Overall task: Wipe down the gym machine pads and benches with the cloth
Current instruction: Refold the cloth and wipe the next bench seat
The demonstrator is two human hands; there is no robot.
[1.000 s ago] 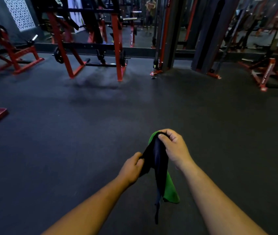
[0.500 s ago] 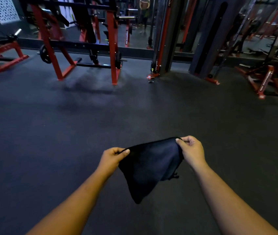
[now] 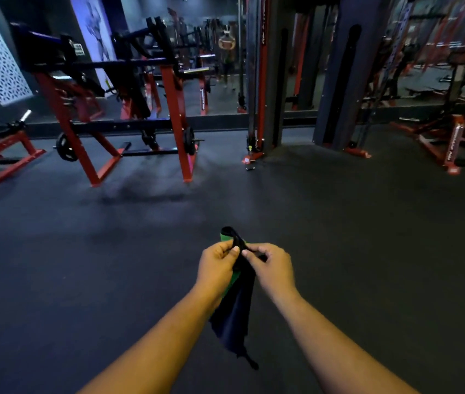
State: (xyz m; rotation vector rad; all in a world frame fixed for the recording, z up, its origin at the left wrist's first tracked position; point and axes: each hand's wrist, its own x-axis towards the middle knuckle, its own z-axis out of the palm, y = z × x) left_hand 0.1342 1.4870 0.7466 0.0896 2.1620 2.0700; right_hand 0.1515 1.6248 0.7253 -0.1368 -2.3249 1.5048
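Note:
A dark navy cloth (image 3: 235, 314) with a green side hangs folded between my two hands above the dark rubber floor. My left hand (image 3: 216, 265) pinches its top edge from the left. My right hand (image 3: 271, 267) pinches the same edge from the right, the two hands almost touching. A small green and black fold sticks up above my fingers. The cloth's lower corner and a short tag dangle between my forearms. A red-framed machine with black pads (image 3: 129, 89) stands ahead on the left, well beyond my hands.
A cable tower (image 3: 256, 81) and dark columns (image 3: 339, 81) stand ahead in front of a mirror wall, where a person is reflected. Red machine frames sit at the far left (image 3: 1, 157) and far right (image 3: 452, 143). Dark floor (image 3: 339, 223) stretches between me and the machines.
The cloth, bunched a second ago and spread wide half a second ago, is now folded narrow. My hands have come together at its top edge. The view has tilted up toward the machines.

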